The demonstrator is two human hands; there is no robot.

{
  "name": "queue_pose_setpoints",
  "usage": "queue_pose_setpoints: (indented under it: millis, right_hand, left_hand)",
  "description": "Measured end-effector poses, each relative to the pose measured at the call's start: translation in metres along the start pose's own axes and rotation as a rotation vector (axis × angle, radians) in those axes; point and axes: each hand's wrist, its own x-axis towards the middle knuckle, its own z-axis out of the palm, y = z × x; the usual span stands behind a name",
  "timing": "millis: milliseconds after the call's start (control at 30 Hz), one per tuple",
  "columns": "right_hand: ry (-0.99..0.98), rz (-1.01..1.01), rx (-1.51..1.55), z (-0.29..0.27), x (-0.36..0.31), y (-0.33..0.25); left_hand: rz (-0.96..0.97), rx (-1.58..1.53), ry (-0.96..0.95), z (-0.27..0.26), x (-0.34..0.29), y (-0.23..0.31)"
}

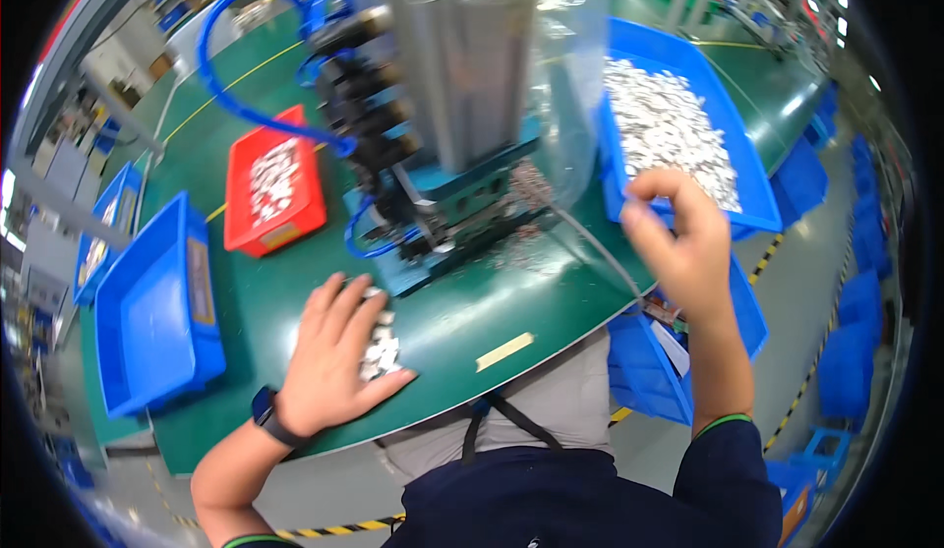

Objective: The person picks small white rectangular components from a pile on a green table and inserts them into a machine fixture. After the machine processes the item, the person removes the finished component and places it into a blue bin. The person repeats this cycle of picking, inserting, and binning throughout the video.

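Note:
My left hand lies on the green tabletop with its fingers stretched out, cupped beside a small pile of white parts and partly covering it. My right hand is raised over the near edge of a blue bin filled with small white pieces. Its thumb and forefinger curl together at the tips; anything between them is too small or blurred to make out. Between the hands stands a bench machine with a metal cylinder on a teal base, and tiny reddish bits are scattered at its foot.
A red bin with white parts stands left of the machine, and a bare-bottomed blue bin is farther left. Blue air hose loops from the machine. A thin rod slants toward the table edge. Another blue bin sits below that edge.

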Motion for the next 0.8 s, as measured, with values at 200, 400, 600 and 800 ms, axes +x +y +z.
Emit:
queue_pose_setpoints:
  millis: [200,400,600,800]
  right_hand:
    - [-0.416,-0.355,0.086,0.076,-0.041,-0.024]
    - [-0.544,-0.447,-0.080,0.103,-0.046,-0.031]
    - [-0.521,-0.534,-0.237,0.097,-0.045,-0.017]
    - [-0.492,-0.531,-0.263,0.103,-0.043,-0.024]
  left_hand:
    - [0.098,-0.199,0.111,0.011,0.004,0.008]
    - [0.162,-0.280,0.143,0.016,0.005,0.011]
    - [0.209,-0.123,0.168,0.002,0.013,0.026]
    - [0.254,-0.063,0.156,-0.003,0.022,0.033]
